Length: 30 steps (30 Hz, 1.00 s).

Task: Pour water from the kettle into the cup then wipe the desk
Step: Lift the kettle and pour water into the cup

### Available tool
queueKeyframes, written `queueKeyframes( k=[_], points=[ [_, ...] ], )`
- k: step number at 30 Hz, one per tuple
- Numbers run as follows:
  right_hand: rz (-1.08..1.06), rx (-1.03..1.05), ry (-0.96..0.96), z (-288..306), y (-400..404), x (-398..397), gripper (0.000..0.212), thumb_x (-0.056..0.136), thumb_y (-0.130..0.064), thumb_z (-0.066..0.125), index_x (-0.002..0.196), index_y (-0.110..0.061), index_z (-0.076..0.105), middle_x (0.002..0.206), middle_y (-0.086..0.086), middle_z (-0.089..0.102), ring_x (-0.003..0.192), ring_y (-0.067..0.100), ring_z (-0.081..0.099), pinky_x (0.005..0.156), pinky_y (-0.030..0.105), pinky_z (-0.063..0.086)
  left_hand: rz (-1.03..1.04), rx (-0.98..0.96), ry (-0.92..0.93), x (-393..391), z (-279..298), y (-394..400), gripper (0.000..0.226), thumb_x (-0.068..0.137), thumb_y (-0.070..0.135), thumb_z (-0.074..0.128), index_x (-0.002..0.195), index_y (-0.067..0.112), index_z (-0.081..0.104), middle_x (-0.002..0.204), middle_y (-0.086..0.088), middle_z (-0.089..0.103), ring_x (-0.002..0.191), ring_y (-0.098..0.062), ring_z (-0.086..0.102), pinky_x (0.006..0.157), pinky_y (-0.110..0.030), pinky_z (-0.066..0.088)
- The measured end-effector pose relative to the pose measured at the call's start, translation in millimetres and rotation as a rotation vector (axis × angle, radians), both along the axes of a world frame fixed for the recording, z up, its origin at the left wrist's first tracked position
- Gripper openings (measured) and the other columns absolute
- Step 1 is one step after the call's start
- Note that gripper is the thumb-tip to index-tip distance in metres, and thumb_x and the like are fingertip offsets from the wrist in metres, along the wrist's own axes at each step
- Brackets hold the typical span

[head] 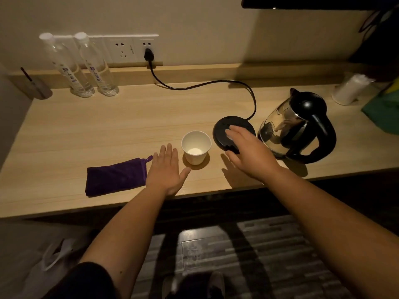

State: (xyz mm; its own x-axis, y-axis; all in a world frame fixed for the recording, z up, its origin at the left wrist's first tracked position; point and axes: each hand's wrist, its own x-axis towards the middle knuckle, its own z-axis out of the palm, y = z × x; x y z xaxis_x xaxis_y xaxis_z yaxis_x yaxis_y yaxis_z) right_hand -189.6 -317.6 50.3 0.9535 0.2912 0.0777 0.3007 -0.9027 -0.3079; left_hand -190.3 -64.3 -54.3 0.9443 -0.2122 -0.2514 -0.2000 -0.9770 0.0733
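Note:
A white paper cup [196, 146] stands upright on the wooden desk [112, 126], near its front edge. The glass kettle [295, 128] with a black lid and handle stands on the desk to the right, off its round black base [228, 126]. A folded purple cloth [115, 176] lies to the left of the cup. My left hand [166, 171] rests flat and open between cloth and cup. My right hand [248, 149] hovers open over the front of the base, left of the kettle, holding nothing.
Two clear water bottles [86, 65] stand at the back left by a wall socket [133, 48]. The base's black cord [205, 84] runs across the desk to it. A white roll [350, 89] and a green item [384, 111] sit at the far right.

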Motion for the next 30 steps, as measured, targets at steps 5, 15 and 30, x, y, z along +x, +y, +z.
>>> queueKeyframes(
  k=[5,15,30],
  points=[
    [-0.042,-0.084,-0.226,37,-39,-12,0.051,0.088,-0.028,0.057,0.134,-0.011,0.047,0.143,0.012,0.044,0.135,0.027,0.033,0.111,0.047,0.027,-0.019,-0.018,-0.043,2,-12,4,0.087,0.088,0.068,-0.002,0.151,0.008,0.005,0.161,-0.014,0.000,0.146,-0.031,-0.006,0.118,-0.049,0.004],
    [-0.739,0.117,-0.211,39,-117,-17,0.070,0.080,-0.039,0.069,0.137,-0.013,0.036,0.138,0.012,0.040,0.126,0.028,0.038,0.102,0.042,0.037,-0.010,-0.025,-0.068,1,-4,-1,0.086,0.090,0.068,0.002,0.152,0.008,0.007,0.161,-0.015,0.002,0.147,-0.031,-0.003,0.118,-0.049,0.005],
    [-0.845,0.755,-0.225,40,-125,-31,0.041,0.070,-0.049,0.073,0.101,-0.035,0.051,0.095,-0.015,0.058,0.085,-0.006,0.058,0.065,0.015,0.044,-0.007,-0.018,-0.071,0,-1,-4,0.089,0.088,0.069,-0.002,0.152,0.007,0.006,0.161,-0.015,0.003,0.147,-0.031,-0.003,0.118,-0.048,0.005]
  ],
)
